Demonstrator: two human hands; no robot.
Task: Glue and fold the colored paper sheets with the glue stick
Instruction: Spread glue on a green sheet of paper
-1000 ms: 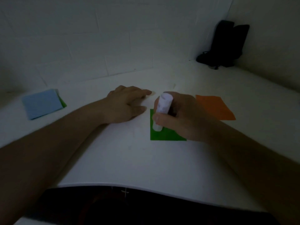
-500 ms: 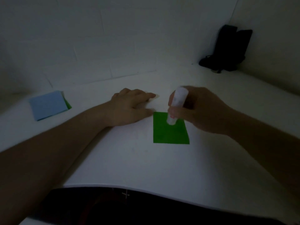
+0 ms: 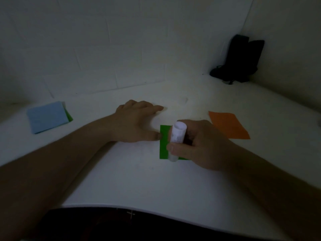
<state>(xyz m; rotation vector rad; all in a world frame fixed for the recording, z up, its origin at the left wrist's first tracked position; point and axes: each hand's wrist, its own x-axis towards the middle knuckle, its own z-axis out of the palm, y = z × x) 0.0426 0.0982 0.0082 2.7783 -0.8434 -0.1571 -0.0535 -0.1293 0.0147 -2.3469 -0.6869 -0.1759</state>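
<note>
Right hand (image 3: 201, 146) grips the glue stick (image 3: 176, 140), fingers and thumb curled round the white tube. Tube is tilted, top end toward the camera, lower end down at the near edge of the green sheet (image 3: 164, 141). Can't tell if the tip touches the paper or sits just past the edge; the thumb hides part of it.

Green sheet lies flat on the white table (image 3: 139, 180), centre of the work area. Its right part is covered by the right hand and the tube; only the left strip and a sliver of the near edge show.

Left hand (image 3: 135, 124) rests palm down on the table just left of the green sheet, fingers extended and relaxed, holding nothing. Thumb tip touches the sheet's left edge, about halfway along. Index finger points right, beyond the sheet's far edge.

Orange sheet (image 3: 227, 125) lies flat just right of the right hand, behind the knuckles, apart from the green one.

Far left, well apart from the hands: a small stack with a light blue sheet (image 3: 47, 117) on top and a green edge poking out at its right side.

Back right corner against the wall: a dark object (image 3: 241, 60), too dim to identify.

Lighting is low overall.
</note>
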